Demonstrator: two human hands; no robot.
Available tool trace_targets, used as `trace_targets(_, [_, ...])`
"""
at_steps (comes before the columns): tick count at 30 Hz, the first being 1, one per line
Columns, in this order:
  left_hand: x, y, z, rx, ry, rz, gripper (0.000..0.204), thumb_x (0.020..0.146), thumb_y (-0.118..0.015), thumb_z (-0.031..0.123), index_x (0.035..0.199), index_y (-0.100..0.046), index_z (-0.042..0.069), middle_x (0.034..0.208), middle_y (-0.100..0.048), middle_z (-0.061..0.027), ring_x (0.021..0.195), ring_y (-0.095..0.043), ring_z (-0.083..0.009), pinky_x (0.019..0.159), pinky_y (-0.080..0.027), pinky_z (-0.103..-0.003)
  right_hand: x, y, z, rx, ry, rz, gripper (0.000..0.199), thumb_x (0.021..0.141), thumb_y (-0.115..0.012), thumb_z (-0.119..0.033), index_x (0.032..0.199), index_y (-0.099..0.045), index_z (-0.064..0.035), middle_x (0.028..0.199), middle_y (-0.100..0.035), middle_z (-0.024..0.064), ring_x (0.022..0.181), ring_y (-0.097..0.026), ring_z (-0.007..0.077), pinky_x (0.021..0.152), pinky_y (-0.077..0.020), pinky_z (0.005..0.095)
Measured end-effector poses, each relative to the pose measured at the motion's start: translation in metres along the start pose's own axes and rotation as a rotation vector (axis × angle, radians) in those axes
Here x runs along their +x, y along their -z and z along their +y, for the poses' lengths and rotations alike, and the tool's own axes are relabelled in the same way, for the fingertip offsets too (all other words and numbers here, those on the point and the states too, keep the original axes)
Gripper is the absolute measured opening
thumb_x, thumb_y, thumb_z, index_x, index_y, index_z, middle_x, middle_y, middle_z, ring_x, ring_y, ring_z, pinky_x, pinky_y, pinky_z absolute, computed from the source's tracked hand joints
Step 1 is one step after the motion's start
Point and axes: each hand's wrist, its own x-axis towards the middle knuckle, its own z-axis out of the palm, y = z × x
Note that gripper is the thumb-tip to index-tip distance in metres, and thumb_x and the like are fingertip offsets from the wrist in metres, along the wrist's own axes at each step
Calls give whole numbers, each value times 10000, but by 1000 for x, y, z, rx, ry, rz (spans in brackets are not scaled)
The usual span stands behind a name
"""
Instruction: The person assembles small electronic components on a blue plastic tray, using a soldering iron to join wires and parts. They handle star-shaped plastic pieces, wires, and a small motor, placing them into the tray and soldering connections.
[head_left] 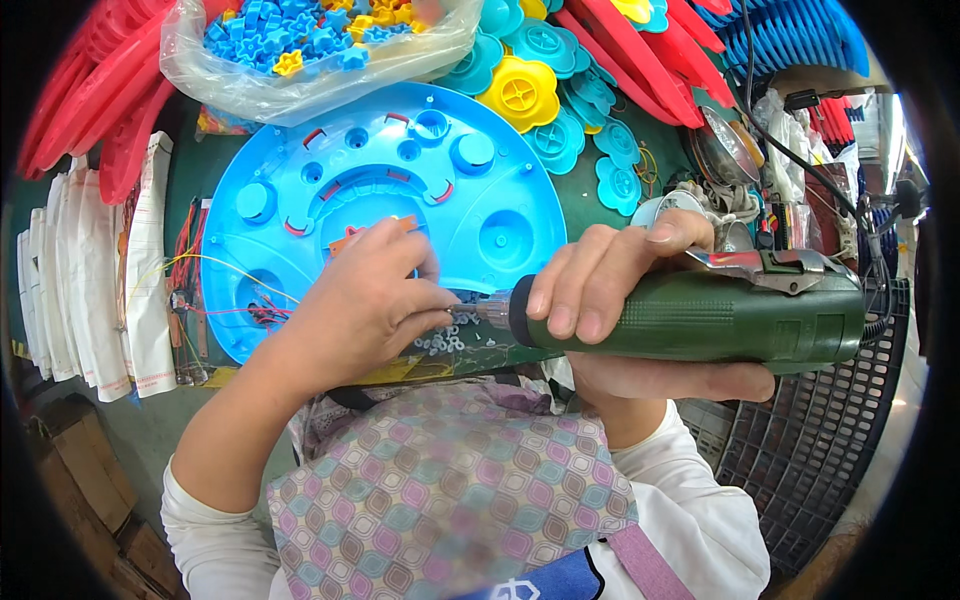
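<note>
My right hand [620, 300] grips a green electric screwdriver [720, 318] lying sideways, its metal tip pointing left. My left hand [370, 300] pinches at that tip, fingers closed as if on a small screw, which is too small to make out. Both hands hover over the near edge of a big round light-blue plastic base [500, 190] with round sockets and red clips. A small orange part [345, 240] sits in the base's middle recess, partly hidden by my left hand. Thin red and yellow wires [235, 290] run from the base's left side.
A clear bag of small blue and yellow plastic pieces [300, 50] lies beyond the base. Teal and yellow flower-shaped parts [530, 90] and red plastic blades [640, 60] are piled at the back. White bags [90, 280] stack at left. Loose screws [440, 343] lie by the near edge. A black crate [830, 440] stands right.
</note>
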Motion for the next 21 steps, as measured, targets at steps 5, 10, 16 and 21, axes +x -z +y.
trace_targets(5, [0,3,0,34,13,2,129,813,-805,155,918,-748,106,911,-561,-71,896,-542,-295,790,-465,-423,4,-1,2,-4,-4,5,1132,697,-509,-988,1315,-479,-40,719,-612,72,666,-631,238,662,-581,405])
trace_targets(10, [-2,2,-4,-12,33,71,150,789,-823,139,920,-754,113,922,-568,-59,901,-541,-284,783,-469,-411,8,-3,1,-15,-5,4,1125,695,-507,-990,1308,-480,-47,720,-612,73,671,-631,240,670,-581,409])
trace_targets(16, [-2,11,-6,-17,78,143,187,746,-851,111,909,-761,125,950,-590,-54,940,-554,-283,811,-484,-398,16,-9,5,-28,1,37,1128,699,-497,-995,1318,-475,-52,726,-613,77,679,-630,239,675,-581,409])
trace_targets(21, [-2,15,-8,-26,110,169,196,741,-851,94,910,-758,127,951,-599,-60,961,-564,-275,814,-488,-392,22,-8,10,-32,11,9,1144,702,-479,-1001,1334,-468,-49,720,-608,75,674,-626,233,666,-582,409])
